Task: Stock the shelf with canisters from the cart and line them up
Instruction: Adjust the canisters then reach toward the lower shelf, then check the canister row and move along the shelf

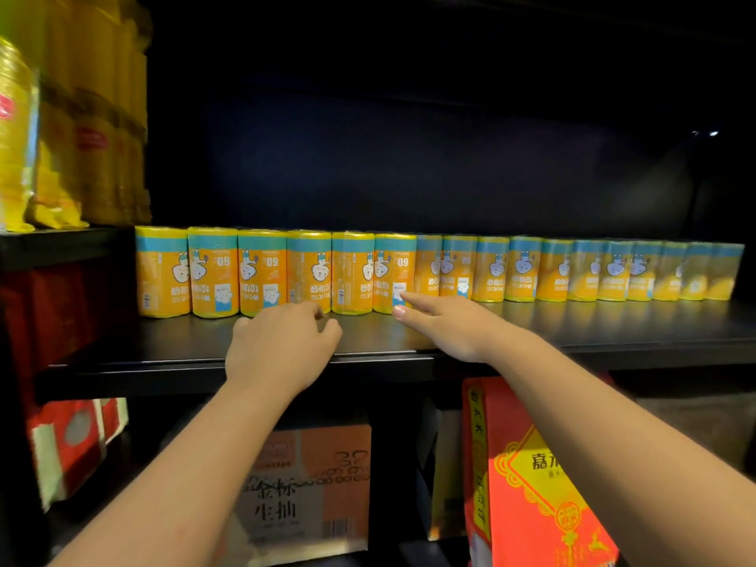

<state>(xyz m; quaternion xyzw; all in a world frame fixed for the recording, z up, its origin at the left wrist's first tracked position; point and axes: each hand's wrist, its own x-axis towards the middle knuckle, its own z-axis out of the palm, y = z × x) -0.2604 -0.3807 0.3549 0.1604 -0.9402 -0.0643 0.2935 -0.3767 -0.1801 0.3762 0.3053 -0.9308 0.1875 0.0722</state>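
Several orange and teal canisters (354,272) stand upside down in one long row across the black shelf (593,333), from left to far right. My left hand (282,341) hovers over the shelf's front part just before the row, fingers loosely curled and holding nothing. My right hand (442,325) reaches forward with straight fingers, and its fingertips touch the lower front of one canister (394,270) near the row's middle. The cart is out of view.
Yellow bottles (94,116) fill a higher shelf at the left. Below the shelf sit a cardboard box (311,484), a red and yellow package (532,484) and red packs (69,439) at the left. The space above the canisters is dark.
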